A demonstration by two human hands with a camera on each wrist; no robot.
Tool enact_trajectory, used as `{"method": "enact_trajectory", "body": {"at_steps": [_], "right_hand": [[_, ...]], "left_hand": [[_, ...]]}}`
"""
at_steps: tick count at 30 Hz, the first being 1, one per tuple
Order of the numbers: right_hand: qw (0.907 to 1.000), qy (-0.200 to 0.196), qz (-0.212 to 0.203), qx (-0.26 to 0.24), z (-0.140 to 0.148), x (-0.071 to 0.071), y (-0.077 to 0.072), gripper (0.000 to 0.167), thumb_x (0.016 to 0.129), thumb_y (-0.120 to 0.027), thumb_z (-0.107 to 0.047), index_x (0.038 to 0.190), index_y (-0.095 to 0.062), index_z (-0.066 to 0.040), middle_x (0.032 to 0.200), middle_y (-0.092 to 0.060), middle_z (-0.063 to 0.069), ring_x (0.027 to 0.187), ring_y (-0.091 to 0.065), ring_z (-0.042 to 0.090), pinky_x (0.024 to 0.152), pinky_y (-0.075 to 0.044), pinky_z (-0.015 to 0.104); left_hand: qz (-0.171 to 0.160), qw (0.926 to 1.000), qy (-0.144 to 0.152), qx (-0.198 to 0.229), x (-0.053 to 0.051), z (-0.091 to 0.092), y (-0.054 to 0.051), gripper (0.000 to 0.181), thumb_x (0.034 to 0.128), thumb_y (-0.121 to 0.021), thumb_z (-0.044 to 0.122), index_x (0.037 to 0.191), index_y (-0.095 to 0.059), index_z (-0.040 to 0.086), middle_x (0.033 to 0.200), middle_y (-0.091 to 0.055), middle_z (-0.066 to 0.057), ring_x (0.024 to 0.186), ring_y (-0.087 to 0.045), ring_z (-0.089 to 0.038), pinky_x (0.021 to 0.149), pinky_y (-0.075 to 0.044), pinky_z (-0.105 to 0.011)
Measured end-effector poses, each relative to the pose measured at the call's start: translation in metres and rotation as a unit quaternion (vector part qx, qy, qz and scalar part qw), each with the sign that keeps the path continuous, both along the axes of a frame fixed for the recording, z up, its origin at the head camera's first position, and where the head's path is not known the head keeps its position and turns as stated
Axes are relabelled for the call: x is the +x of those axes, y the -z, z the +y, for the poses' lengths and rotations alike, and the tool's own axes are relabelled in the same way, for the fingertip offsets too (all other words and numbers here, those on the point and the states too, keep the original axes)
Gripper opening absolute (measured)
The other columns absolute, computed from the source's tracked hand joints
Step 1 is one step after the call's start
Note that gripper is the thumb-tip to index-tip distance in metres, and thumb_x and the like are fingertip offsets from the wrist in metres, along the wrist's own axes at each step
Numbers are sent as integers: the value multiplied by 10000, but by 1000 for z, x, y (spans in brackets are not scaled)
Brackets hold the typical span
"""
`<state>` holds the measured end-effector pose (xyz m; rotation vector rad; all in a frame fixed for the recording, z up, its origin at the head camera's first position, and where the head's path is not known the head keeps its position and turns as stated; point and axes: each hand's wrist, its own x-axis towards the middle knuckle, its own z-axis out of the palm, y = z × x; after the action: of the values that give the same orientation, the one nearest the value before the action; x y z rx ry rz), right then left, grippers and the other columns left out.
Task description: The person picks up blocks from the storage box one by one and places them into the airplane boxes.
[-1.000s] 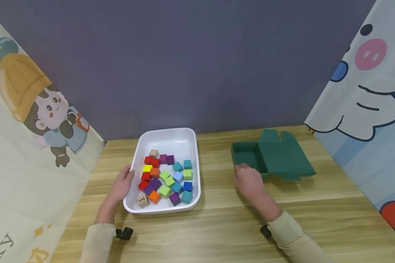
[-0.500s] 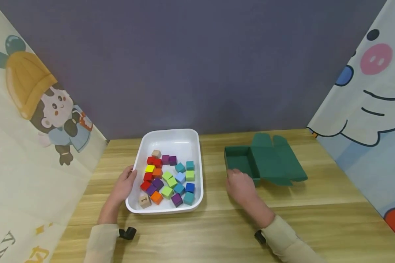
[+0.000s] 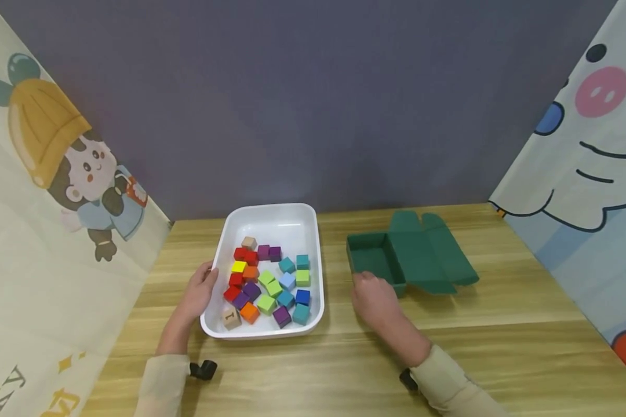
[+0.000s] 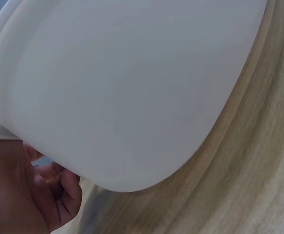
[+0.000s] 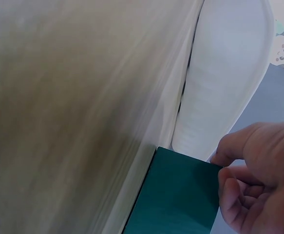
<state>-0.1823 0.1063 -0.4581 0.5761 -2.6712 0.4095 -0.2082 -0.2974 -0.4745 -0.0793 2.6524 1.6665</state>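
Observation:
On the left, a white tray [image 3: 271,217] holds several small coloured cubes [image 3: 266,303] and a few plain wooden ones. My left hand [image 3: 197,294] grips the tray's left rim with the thumb on top; in the left wrist view its fingers [image 4: 69,195] curl beneath the edge. To the right lies a green cardboard box [image 3: 374,255], its lid [image 3: 422,255] folded out to the right. My right hand [image 3: 377,301] pinches the near-left corner of that box, thumb and curled fingers at the wall's top edge in the right wrist view.
Both containers sit on a wooden table [image 3: 313,376], with a strip of bare wood between them. A dark grey partition [image 3: 313,104] stands behind the table. Printed cloth panels flank it at left [image 3: 47,243] and right [image 3: 568,191].
My right hand has drawn the green box leftward, nearer the tray. The left hand keeps its grip on the tray, and the whole view has shifted slightly.

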Motion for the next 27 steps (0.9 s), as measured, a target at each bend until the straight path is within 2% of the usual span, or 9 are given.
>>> {"method": "enact_trajectory", "body": {"at_steps": [5,12,18,21,27], "right_hand": [[9997,-50,211,114,-3,0,4,124,784,-621,46,704,-554,-21,650,-530,79,486,-552,232,368,-449,333],[9989,-118,400,198,-5,-3,4,130,777,-616,42,694,-545,-29,653,-528,86,490,-565,253,370,-459,363],[9992,-225,301,149,-7,0,2,190,787,-605,55,660,-508,-47,630,-490,70,459,-531,219,355,-444,338],[9992,-153,285,222,-9,1,2,203,786,-608,45,649,-492,-52,631,-481,64,448,-512,196,348,-429,316],[9969,143,753,172,-13,4,-5,151,757,-637,-3,680,-511,-35,686,-488,89,417,-414,154,312,-357,293]], "left_hand": [[-52,10000,13,64,1,-2,3,504,1067,-351,277,1448,-318,-51,1235,-515,-333,998,-605,-368,740,-573,-381],[19,10000,-32,-34,-3,-3,1,513,1065,-351,308,1437,-340,-44,1216,-519,-315,992,-591,-363,734,-560,-339],[16,10000,-49,33,0,-3,1,507,1063,-365,305,1432,-349,-41,1211,-525,-313,990,-598,-372,738,-569,-356],[-46,10000,-43,75,2,-3,2,520,1062,-365,312,1444,-336,-41,1224,-520,-314,997,-599,-370,747,-569,-358],[3,9997,-61,223,2,-2,2,524,1064,-363,305,1451,-326,-46,1243,-509,-325,1018,-592,-392,754,-570,-374]]}}
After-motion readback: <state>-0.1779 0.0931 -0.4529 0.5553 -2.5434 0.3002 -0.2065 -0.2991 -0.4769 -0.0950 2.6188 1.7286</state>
